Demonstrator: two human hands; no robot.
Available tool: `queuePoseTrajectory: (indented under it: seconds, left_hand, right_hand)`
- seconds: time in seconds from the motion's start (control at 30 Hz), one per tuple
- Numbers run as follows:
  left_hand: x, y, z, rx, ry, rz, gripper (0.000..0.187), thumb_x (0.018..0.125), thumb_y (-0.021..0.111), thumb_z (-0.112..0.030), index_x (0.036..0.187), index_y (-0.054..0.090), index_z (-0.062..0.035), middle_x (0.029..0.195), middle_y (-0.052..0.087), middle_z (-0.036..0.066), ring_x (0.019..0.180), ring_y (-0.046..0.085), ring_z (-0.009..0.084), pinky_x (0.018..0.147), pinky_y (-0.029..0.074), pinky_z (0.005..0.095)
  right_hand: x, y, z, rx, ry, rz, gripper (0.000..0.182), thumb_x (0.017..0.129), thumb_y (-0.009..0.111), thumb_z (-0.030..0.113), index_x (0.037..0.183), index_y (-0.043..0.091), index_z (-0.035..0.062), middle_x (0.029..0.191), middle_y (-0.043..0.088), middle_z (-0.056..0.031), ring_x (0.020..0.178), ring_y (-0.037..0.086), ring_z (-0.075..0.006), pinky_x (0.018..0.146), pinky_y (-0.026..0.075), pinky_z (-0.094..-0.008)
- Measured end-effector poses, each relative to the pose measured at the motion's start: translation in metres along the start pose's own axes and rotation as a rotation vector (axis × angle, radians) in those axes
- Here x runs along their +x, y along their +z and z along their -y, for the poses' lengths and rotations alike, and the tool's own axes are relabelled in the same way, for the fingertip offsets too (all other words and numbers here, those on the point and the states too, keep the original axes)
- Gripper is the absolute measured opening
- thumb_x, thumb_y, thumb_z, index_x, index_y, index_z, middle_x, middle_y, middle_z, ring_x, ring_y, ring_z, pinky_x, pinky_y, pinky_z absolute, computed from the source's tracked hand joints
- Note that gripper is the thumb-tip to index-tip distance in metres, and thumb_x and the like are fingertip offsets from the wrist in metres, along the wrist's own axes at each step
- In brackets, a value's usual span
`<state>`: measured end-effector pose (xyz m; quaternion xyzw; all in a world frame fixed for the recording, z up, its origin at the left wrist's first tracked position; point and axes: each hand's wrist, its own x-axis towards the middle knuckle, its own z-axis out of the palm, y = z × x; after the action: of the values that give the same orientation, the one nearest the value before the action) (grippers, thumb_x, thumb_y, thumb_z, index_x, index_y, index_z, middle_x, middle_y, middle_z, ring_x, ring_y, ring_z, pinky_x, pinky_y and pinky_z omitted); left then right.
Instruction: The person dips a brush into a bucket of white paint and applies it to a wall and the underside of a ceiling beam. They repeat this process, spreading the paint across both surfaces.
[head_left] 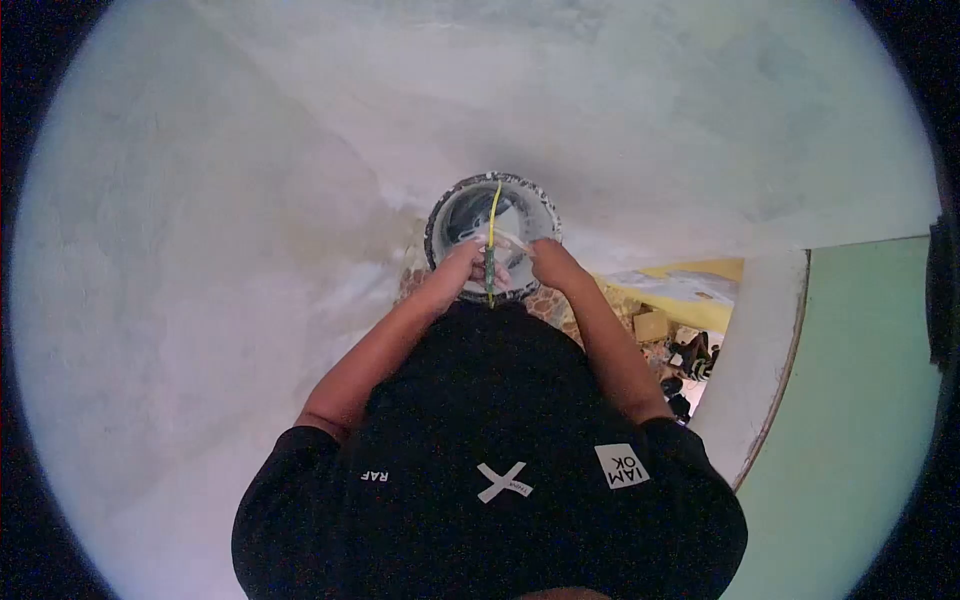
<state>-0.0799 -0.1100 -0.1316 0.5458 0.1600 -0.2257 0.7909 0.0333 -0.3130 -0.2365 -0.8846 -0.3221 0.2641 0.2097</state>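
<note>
A round bucket (432, 240), its dark rim spotted with white, stands below my chest with greyish-white material inside. Its yellow handle with a green grip (490, 262) crosses over the opening toward my body. My left hand (464, 264) is over the bucket's left side, fingers curled and whitish at the tips, partly hidden by the handle. On the right side of the opening is my right hand (552, 264), closed around one end of a pale narrow strip-like thing (514, 240). That strip reaches across under the handle toward my left hand; its kind cannot be made out.
Pale smeared wall (250, 200) surrounds the bucket ahead and to the left. Patterned floor (550, 308) shows beneath. To the right, beyond a wall edge, lie a cardboard-coloured box (650, 325) and dark items (695, 355). A light green panel (860, 380) is at far right.
</note>
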Motion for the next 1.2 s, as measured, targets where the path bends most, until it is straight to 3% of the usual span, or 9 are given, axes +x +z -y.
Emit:
queuePoseTrajectory:
  seconds: [0.33, 0.43, 0.5, 0.57, 0.63, 0.9, 0.93, 1.07, 1.2]
  left_hand:
    - [0.037, -0.004, 0.042, 0.023, 0.154, 0.115, 0.059, 0.102, 0.03, -0.046, 0.137, 0.047, -0.0023, 0.103, 0.067, 0.017, 0.094, 0.066, 0.0284, 0.09, 0.05, 0.041]
    - [0.032, 0.001, 0.031, 0.011, 0.105, 0.088, 0.058, 0.103, 0.031, -0.047, 0.14, 0.043, -0.0035, 0.103, 0.066, 0.017, 0.094, 0.065, 0.0274, 0.092, 0.049, 0.0392]
    - [0.034, 0.002, 0.029, 0.015, 0.21, 0.14, 0.053, 0.104, 0.032, -0.042, 0.142, 0.041, -0.0056, 0.103, 0.065, 0.015, 0.094, 0.064, 0.0261, 0.091, 0.049, 0.0389]
    - [0.038, 0.003, 0.025, 0.021, 0.143, 0.126, 0.053, 0.103, 0.035, -0.042, 0.143, 0.039, -0.007, 0.104, 0.065, 0.014, 0.095, 0.064, 0.0246, 0.091, 0.049, 0.0379]
    - [0.037, 0.012, 0.022, 0.062, 0.184, 0.161, 0.05, 0.092, 0.033, -0.009, 0.141, 0.038, -0.0028, 0.1, 0.063, 0.012, 0.094, 0.064, 0.0203, 0.088, 0.049, 0.033]
    - [0.068, 0.037, 0.056, 0.017, 0.238, -0.068, 0.039, 0.091, 0.037, -0.01, 0.129, 0.047, -0.0035, 0.095, 0.065, 0.011, 0.089, 0.066, 0.0213, 0.083, 0.052, 0.0345]
    - [0.073, 0.038, 0.059, 0.007, 0.218, -0.202, 0.036, 0.091, 0.039, -0.011, 0.124, 0.049, -0.0042, 0.093, 0.065, 0.011, 0.087, 0.066, 0.0224, 0.081, 0.053, 0.0355]
    - [0.1, 0.014, 0.077, -0.098, 0.14, -0.339, 0.032, 0.091, 0.038, -0.017, 0.117, 0.051, -0.0052, 0.088, 0.065, 0.012, 0.078, 0.069, 0.0272, 0.073, 0.055, 0.0396]
    - [0.097, 0.023, 0.066, -0.225, 0.153, -0.277, 0.034, 0.094, 0.037, -0.024, 0.118, 0.05, -0.0043, 0.087, 0.065, 0.013, 0.077, 0.07, 0.0272, 0.073, 0.056, 0.0394]
  right_hand:
    - [0.121, 0.088, -0.037, -0.5, 0.027, -0.245, 0.024, 0.082, 0.06, 0.009, 0.099, 0.065, -0.0076, 0.104, 0.061, -0.023, 0.097, 0.065, -0.0365, 0.08, 0.056, -0.0453]
    - [0.127, 0.114, -0.034, -0.362, 0.129, -0.296, 0.025, 0.083, 0.059, 0.01, 0.101, 0.065, -0.0071, 0.106, 0.059, -0.0225, 0.096, 0.065, -0.0362, 0.078, 0.057, -0.0426]
    - [0.115, 0.1, -0.016, -0.116, 0.201, -0.036, 0.029, 0.086, 0.06, 0.015, 0.107, 0.066, -0.0045, 0.11, 0.061, -0.0233, 0.1, 0.065, -0.0386, 0.082, 0.056, -0.0421]
    - [0.113, 0.106, -0.006, -0.03, 0.345, -0.028, 0.029, 0.088, 0.06, 0.019, 0.107, 0.067, -0.0014, 0.1, 0.066, -0.0194, 0.095, 0.067, -0.0355, 0.08, 0.057, -0.0408]
    - [0.098, 0.107, -0.008, 0.233, 0.326, 0.072, 0.028, 0.088, 0.061, 0.019, 0.107, 0.067, -0.0012, 0.094, 0.066, -0.0158, 0.091, 0.067, -0.0313, 0.077, 0.056, -0.0386]
    - [0.062, 0.073, -0.079, 1.254, 0.234, 0.372, 0.027, 0.088, 0.066, 0.02, 0.105, 0.068, -0.0003, 0.069, 0.064, -0.0015, 0.076, 0.065, -0.0145, 0.063, 0.052, -0.0299]
    - [0.058, 0.077, -0.094, 1.264, 0.187, 0.298, 0.03, 0.089, 0.068, 0.021, 0.112, 0.067, 0.0019, 0.075, 0.064, 0.0016, 0.068, 0.058, -0.0086, 0.058, 0.047, -0.0251]
    - [0.015, 0.042, -0.153, 1.479, 0.133, 0.403, 0.034, 0.091, 0.062, 0.007, 0.124, 0.06, -0.0002, 0.085, 0.064, 0.0002, 0.065, 0.058, -0.0082, 0.055, 0.048, -0.0229]
    - [-0.04, 0.003, -0.149, 1.303, 0.355, 0.18, 0.037, 0.091, 0.067, 0.014, 0.126, 0.06, 0.0018, 0.096, 0.067, -0.0009, 0.07, 0.059, -0.009, 0.059, 0.048, -0.0241]
